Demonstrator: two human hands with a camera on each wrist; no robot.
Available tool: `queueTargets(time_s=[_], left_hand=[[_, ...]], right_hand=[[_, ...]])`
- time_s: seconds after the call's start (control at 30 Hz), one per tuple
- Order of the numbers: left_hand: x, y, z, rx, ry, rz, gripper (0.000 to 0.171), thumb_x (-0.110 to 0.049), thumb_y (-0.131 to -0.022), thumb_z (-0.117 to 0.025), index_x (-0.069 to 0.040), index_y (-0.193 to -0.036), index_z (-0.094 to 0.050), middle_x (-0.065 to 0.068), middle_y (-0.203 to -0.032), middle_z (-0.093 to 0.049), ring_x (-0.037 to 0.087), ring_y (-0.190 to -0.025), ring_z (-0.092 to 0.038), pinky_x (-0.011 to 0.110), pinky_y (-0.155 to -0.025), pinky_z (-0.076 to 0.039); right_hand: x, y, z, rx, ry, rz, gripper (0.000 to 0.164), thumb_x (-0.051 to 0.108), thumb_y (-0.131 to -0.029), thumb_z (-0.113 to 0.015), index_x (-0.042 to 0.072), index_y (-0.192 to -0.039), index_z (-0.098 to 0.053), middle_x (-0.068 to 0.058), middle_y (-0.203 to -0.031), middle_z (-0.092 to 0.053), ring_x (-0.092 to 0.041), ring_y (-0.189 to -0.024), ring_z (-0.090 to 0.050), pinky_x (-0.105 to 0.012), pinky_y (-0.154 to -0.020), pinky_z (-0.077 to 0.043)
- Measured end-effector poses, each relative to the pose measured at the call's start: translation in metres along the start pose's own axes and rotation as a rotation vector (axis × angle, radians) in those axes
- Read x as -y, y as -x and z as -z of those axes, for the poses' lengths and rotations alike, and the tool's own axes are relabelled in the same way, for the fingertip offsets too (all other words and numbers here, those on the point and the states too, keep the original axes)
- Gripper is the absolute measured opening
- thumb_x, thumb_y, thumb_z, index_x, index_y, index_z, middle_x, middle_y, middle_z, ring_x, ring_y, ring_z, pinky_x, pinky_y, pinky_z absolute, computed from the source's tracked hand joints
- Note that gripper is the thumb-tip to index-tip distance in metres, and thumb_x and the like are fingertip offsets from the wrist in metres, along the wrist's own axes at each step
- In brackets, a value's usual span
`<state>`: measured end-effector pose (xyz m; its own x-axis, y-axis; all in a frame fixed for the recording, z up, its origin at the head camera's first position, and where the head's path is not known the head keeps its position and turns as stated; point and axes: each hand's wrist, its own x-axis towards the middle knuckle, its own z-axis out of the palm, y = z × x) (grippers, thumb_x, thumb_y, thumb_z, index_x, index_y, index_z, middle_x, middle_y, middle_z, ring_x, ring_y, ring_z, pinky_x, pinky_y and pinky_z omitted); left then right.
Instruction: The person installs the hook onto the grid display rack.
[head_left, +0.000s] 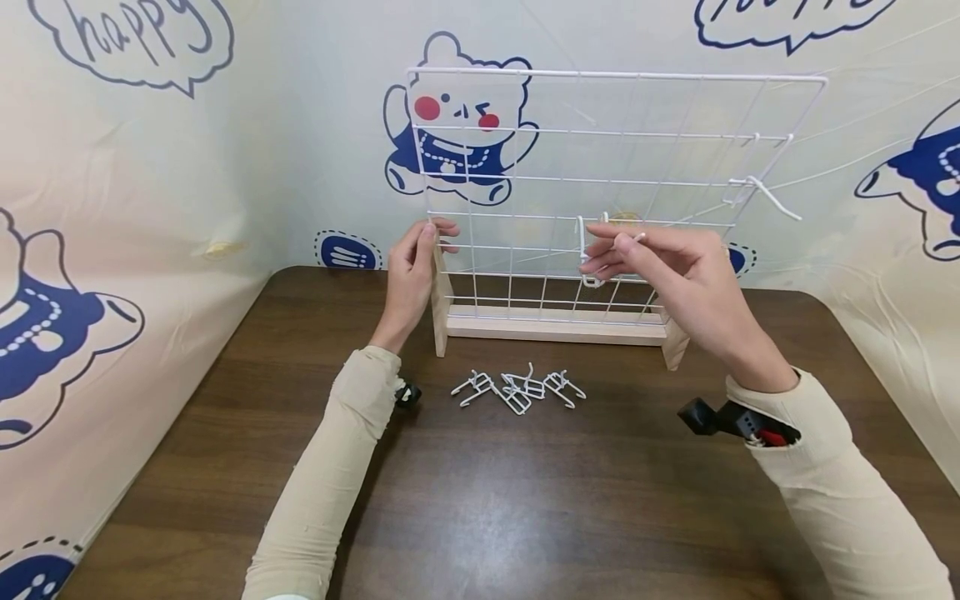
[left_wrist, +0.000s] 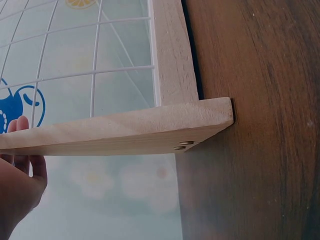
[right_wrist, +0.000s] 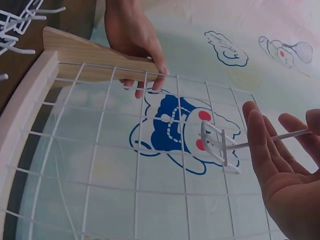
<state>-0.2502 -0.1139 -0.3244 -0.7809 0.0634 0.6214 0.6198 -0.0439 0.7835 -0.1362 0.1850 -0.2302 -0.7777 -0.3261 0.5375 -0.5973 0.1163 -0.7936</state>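
In the right hand (head_left: 701, 279), white hook (right_wrist: 226, 147), slender, rectangular-backed

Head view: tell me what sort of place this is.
Probably an indoor tabletop recording corner, though the room is out of view: a dark brown wood-grain table, a pale, wrinkled backdrop sheet printed with blue cartoon bears, and a black wrist-worn camera suggest it.

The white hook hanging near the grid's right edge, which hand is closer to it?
Right. In the head view, the right hand is below and left of the hanging hook, holding another hook; the left hand is across the grid, holding the left wooden upright.
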Motion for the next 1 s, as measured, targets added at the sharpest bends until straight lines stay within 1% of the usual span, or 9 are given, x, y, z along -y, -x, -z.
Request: queueTargets(time_s=[0.13,0.33,0.43,0.53,0.57,0.73,0.8,0.93,1.0], left_hand=[[0.000,0.000,0.001,0.001,-0.004,0.001,0.036,-0.011,-0.108,-0.037,0.015,-0.114,-0.060,0.035,-0.112,-0.063,0.043,-0.091,-0.065,0.053,-0.094,-0.051],[-0.001,0.000,0.001,0.001,-0.004,0.007,0.035,-0.010,-0.108,-0.037,0.015,-0.114,-0.060,0.034,-0.112,-0.063,0.045,-0.092,-0.064,0.053,-0.094,-0.051],[-0.002,0.000,0.000,0.002,0.004,0.007,0.035,-0.010,-0.108,-0.037,0.016,-0.114,-0.060,0.035,-0.112,-0.062,0.049,-0.093,-0.063,0.056,-0.094,-0.051],[-0.002,0.000,0.000,0.004,0.007,0.006,0.035,-0.009,-0.108,-0.037,0.016,-0.114,-0.060,0.036,-0.112,-0.062,0.052,-0.093,-0.061,0.058,-0.094,-0.050],[-0.002,0.000,0.000,0.005,0.005,0.007,0.035,-0.009,-0.108,-0.037,0.016,-0.114,-0.060,0.036,-0.112,-0.062,0.052,-0.093,-0.061,0.058,-0.094,-0.050],[-0.003,0.000,0.000,0.007,-0.002,0.013,0.035,-0.010,-0.108,-0.037,0.015,-0.115,-0.060,0.035,-0.112,-0.062,0.048,-0.093,-0.063,0.056,-0.095,-0.050],[-0.002,0.000,0.000,0.005,-0.003,0.013,0.035,-0.010,-0.108,-0.037,0.015,-0.115,-0.060,0.034,-0.112,-0.062,0.048,-0.093,-0.063,0.055,-0.095,-0.050],[-0.002,0.000,0.000,0.003,-0.002,0.013,0.035,-0.010,-0.108,-0.037,0.016,-0.115,-0.060,0.035,-0.112,-0.062,0.048,-0.093,-0.063,0.055,-0.095,-0.050],[-0.002,0.000,0.000,0.005,0.001,0.014,0.035,-0.010,-0.108,-0.037,0.016,-0.115,-0.060,0.035,-0.112,-0.062,0.048,-0.093,-0.063,0.056,-0.095,-0.050]], right_hand=[[0.003,-0.007,0.000,-0.009,0.047,0.035,0.028,0.006,-0.103,-0.052,0.002,-0.125,-0.069,-0.024,-0.108,-0.071,-0.031,-0.098,-0.069,-0.033,-0.091,-0.056],[0.006,-0.014,-0.003,-0.035,0.115,0.086,0.028,0.007,-0.102,-0.052,0.003,-0.124,-0.069,-0.016,-0.111,-0.072,-0.029,-0.101,-0.069,-0.031,-0.093,-0.054],[0.007,-0.017,-0.004,-0.046,0.114,0.108,0.028,0.005,-0.101,-0.053,0.003,-0.124,-0.069,-0.014,-0.111,-0.073,-0.025,-0.102,-0.069,-0.029,-0.094,-0.053],[0.006,-0.020,-0.005,-0.060,0.090,0.142,0.027,0.002,-0.100,-0.054,-0.002,-0.122,-0.069,-0.013,-0.111,-0.073,-0.023,-0.102,-0.069,-0.029,-0.094,-0.053],[0.006,-0.021,-0.005,-0.068,0.075,0.153,0.026,0.001,-0.100,-0.054,-0.004,-0.121,-0.068,-0.013,-0.111,-0.073,-0.023,-0.101,-0.069,-0.028,-0.093,-0.054],[0.009,-0.027,-0.007,-0.104,0.065,0.212,0.025,0.000,-0.099,-0.055,-0.007,-0.119,-0.068,-0.013,-0.111,-0.073,-0.022,-0.098,-0.069,-0.028,-0.092,-0.055],[0.011,-0.030,-0.008,-0.120,0.087,0.226,0.025,0.002,-0.099,-0.055,-0.007,-0.118,-0.069,-0.014,-0.110,-0.073,-0.022,-0.096,-0.069,-0.028,-0.090,-0.055],[0.015,-0.036,-0.010,-0.166,0.138,0.223,0.025,0.004,-0.099,-0.055,-0.006,-0.118,-0.069,-0.012,-0.109,-0.073,-0.019,-0.096,-0.068,-0.025,-0.087,-0.054],[0.016,-0.039,-0.011,-0.188,0.146,0.221,0.025,0.004,-0.099,-0.055,-0.005,-0.118,-0.069,-0.011,-0.109,-0.073,-0.018,-0.097,-0.069,-0.026,-0.087,-0.054]])
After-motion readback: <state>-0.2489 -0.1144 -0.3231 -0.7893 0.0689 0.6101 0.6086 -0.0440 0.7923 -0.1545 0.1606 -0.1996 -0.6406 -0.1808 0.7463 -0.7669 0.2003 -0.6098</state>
